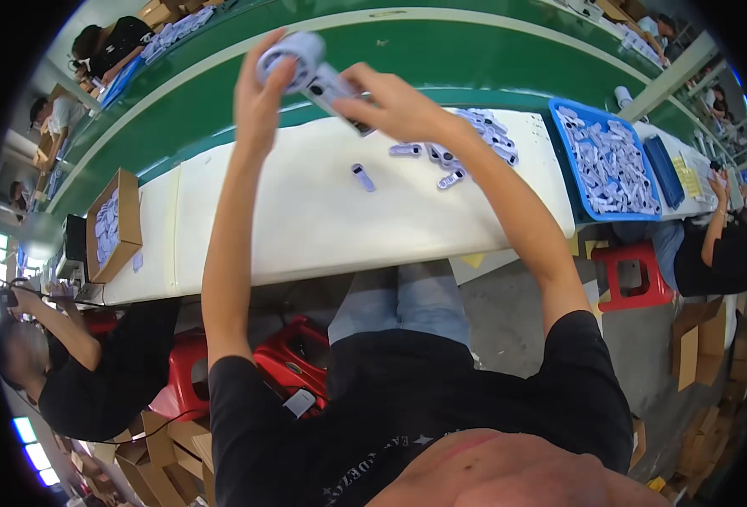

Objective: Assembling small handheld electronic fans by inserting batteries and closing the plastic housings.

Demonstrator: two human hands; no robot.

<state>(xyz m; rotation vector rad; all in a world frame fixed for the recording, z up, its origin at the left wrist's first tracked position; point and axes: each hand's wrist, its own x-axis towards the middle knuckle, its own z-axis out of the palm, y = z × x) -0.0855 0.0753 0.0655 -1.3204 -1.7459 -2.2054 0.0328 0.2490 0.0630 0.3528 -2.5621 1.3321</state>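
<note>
A pale lavender handheld fan (327, 87) with a round head and a straight handle is held up over the far edge of the white table (289, 220). My left hand (257, 101) is closed around the round head, thumb on its near face. Farther right, my right hand (394, 106) grips the handle end with its fingers. A single small lavender elongated part (363, 177) lies on the table below the hands. Beyond my right forearm, a loose pile of similar lavender parts (496, 139) is partly hidden by that arm.
A blue tray (625, 216) heaped with lavender parts stands at the table's right end. An open cardboard box (130, 228) of pale parts sits at the left. Behind the table runs a green conveyor belt (441, 51). Co-workers sit on both sides, near red stools (635, 275).
</note>
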